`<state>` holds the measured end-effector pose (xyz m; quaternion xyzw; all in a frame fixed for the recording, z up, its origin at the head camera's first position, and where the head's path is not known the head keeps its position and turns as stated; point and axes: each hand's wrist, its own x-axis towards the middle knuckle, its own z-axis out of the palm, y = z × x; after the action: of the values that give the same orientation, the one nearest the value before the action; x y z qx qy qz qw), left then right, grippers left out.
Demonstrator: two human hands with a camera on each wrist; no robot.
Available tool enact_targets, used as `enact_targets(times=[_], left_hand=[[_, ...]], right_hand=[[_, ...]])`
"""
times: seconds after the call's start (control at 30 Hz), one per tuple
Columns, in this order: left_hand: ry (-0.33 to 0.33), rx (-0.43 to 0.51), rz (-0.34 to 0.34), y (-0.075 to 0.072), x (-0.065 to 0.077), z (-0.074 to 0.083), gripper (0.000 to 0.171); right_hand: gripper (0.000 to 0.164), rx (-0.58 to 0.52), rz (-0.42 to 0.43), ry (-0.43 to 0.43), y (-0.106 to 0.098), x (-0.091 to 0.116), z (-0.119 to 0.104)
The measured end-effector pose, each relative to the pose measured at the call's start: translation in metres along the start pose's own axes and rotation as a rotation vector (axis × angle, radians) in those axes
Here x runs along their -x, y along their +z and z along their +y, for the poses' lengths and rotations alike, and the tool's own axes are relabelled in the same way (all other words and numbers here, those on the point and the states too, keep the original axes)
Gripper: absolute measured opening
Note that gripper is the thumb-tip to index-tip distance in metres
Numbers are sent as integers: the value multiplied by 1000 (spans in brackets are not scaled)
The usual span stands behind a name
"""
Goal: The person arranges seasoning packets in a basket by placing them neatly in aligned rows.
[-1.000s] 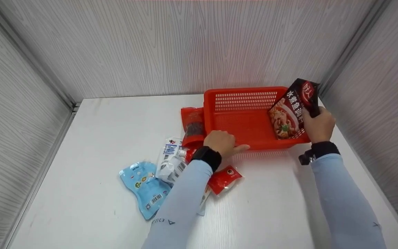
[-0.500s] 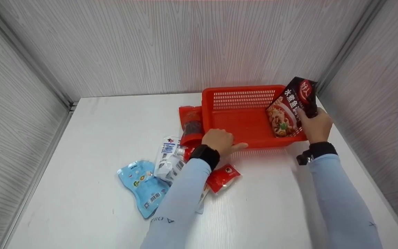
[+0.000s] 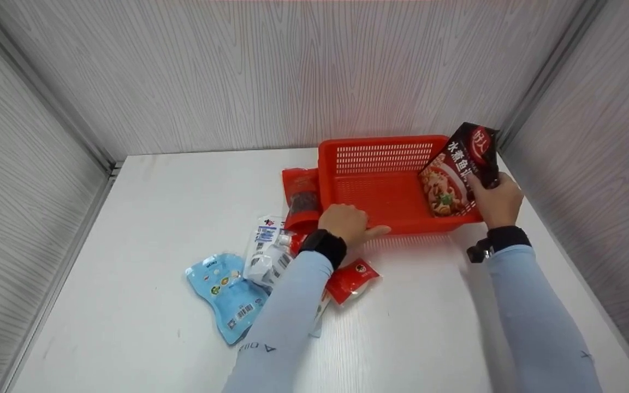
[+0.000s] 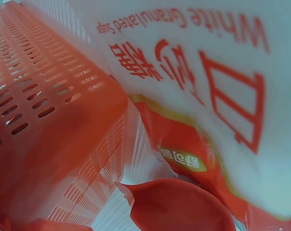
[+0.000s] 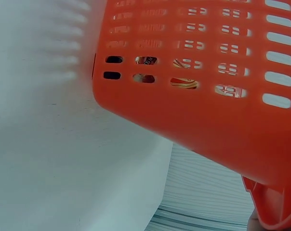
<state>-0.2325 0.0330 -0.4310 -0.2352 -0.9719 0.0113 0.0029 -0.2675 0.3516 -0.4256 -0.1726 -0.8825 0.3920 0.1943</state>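
Observation:
A red slotted basket point(image 3: 380, 143) sits at the table's back right. My left hand point(image 3: 347, 221) grips its near left corner, thumb stretched along the front wall. My right hand point(image 3: 497, 201) pinches a dark red food pouch point(image 3: 454, 177) and holds it upright and tilted inside the basket's right end, its top above the rim. In the left wrist view the basket wall point(image 4: 39, 96) is beside a white packet with red lettering point(image 4: 208, 72). The right wrist view shows only the basket's outer wall point(image 5: 208, 96), with the pouch's print visible through the slots.
Left of the basket lie a red pouch with dark contents point(image 3: 303, 199), a white pouch point(image 3: 265, 254), a blue pouch point(image 3: 227, 295) and a small red packet point(image 3: 354, 279). Grey panel walls point(image 3: 292, 71) enclose the white table point(image 3: 429, 316) on three sides.
The right hand and dark red pouch have shifted slightly left, further over the basket's right end. The basket has edged a little left. The left hand keeps its hold.

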Motion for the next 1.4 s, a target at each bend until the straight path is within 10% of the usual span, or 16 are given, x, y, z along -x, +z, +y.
enact_targets(times=[0.43, 0.9, 1.4], left_hand=[[-19, 15, 27, -1, 1, 2, 75], [26, 394, 108, -19, 15, -11, 58], [82, 421, 425, -49, 73, -65, 47]], right_hand=[[76, -6, -14, 0, -1, 3, 2], [73, -73, -16, -3, -7, 11, -1], [43, -223, 231, -228, -31, 48, -15]])
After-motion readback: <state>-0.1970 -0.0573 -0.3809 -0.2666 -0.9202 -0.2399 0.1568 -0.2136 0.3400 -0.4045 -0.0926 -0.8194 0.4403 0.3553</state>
